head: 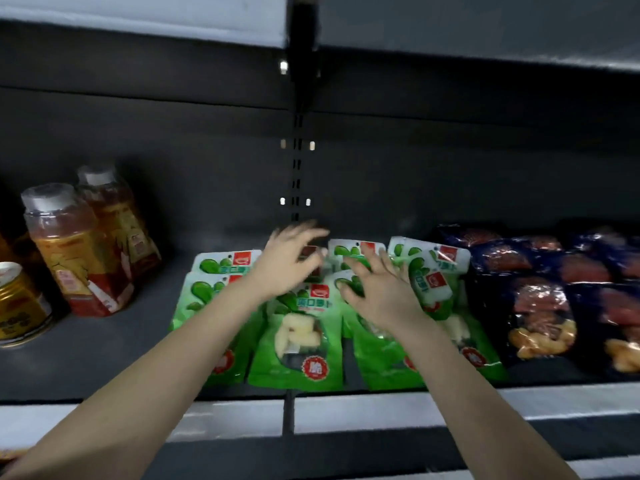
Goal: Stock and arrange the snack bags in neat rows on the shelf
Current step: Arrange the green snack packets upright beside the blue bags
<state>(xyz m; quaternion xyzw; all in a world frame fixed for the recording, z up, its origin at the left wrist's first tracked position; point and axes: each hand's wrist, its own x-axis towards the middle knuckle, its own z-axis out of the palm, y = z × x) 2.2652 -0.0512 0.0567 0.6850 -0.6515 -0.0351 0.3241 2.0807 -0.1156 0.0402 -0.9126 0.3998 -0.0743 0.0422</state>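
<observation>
Head view: green snack bags (301, 341) lie in overlapping rows on the shelf (104, 358). Over their back row the left hand (287, 261), blurred, and the right hand (377, 289) are spread, fingers loose, grasping nothing. Bottles (79, 258) stand left of the bags, and dark blue bags (540, 306) lie right of them.

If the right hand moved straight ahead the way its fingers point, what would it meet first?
Probably the green snack bag in the back row, just beyond the right hand; depth is unclear, so it may pass above it.
</observation>
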